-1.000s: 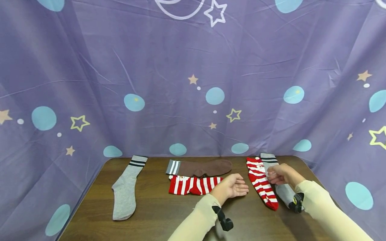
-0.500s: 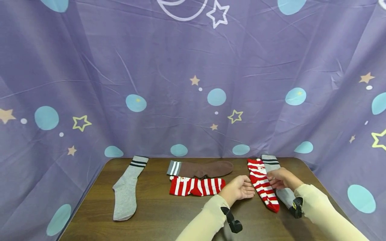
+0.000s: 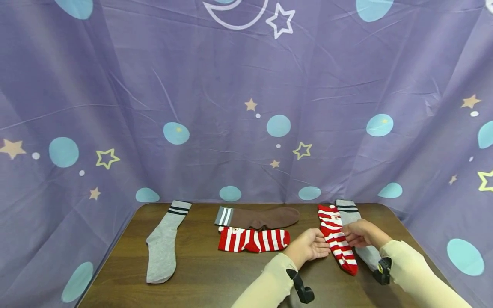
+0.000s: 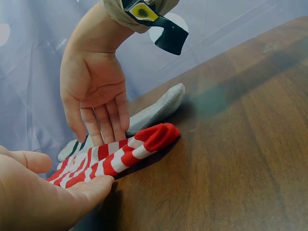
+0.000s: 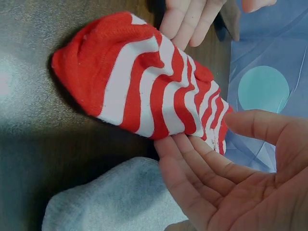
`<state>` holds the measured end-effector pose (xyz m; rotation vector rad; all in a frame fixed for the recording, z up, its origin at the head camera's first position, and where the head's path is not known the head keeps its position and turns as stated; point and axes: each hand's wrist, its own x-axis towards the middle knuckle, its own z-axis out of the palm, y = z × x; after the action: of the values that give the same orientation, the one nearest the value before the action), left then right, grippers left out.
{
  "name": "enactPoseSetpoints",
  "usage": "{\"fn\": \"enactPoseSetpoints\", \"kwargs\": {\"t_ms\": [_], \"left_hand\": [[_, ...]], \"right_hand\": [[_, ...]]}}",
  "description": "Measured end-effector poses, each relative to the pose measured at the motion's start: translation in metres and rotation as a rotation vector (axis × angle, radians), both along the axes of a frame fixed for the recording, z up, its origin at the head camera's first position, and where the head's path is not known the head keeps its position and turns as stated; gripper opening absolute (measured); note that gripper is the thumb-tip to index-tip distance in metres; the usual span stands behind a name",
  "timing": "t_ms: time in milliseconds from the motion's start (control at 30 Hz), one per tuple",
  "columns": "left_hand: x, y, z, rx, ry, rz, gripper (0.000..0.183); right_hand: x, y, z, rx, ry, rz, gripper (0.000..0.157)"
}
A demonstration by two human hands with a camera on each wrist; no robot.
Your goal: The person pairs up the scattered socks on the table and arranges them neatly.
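Red-and-white striped sock (image 3: 340, 247): on surface (image 3: 200, 273), head view's 4 o'clock.
Left hand (image 3: 308, 245): fingers extended, at sock's 9 o'clock edge.
Right hand (image 3: 363, 234): fingers extended, at its 3 o'clock edge.

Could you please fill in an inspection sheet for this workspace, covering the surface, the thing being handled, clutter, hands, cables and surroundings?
Surface: dark brown wooden table.
Thing being handled: red-and-white striped sock, lying towards the table's right, toe nearest the person.
Clutter: only more socks; a black-banded grey sock close on its right, a brown sock just beyond a second striped sock, and another grey sock at left.
Hands: left hand and right hand on either side of the handled sock, fingers mostly straight, fingertips at its edges.
Cables: nothing seen.
Surroundings: purple curtain with stars and dots, behind and on both sides.
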<state>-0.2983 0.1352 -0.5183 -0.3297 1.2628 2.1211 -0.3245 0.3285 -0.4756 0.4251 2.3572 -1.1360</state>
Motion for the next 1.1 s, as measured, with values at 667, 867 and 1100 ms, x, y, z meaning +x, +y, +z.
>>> {"fn": "enactPoseSetpoints", "kwargs": {"t_ms": [667,867,1100], "left_hand": [[0.003,0.005,-0.004,-0.018,-0.010,0.061,0.041],[0.003,0.004,-0.002,-0.023,0.001,0.049,0.046],[0.002,0.008,-0.005,0.004,-0.011,0.055,0.045]], "right_hand": [[0.001,-0.003,-0.017,-0.145,0.014,0.010,0.034],[0.004,0.001,-0.018,-0.330,-0.032,0.026,0.053],[0.011,0.001,-0.021,-0.384,-0.062,0.005,0.051]]}}
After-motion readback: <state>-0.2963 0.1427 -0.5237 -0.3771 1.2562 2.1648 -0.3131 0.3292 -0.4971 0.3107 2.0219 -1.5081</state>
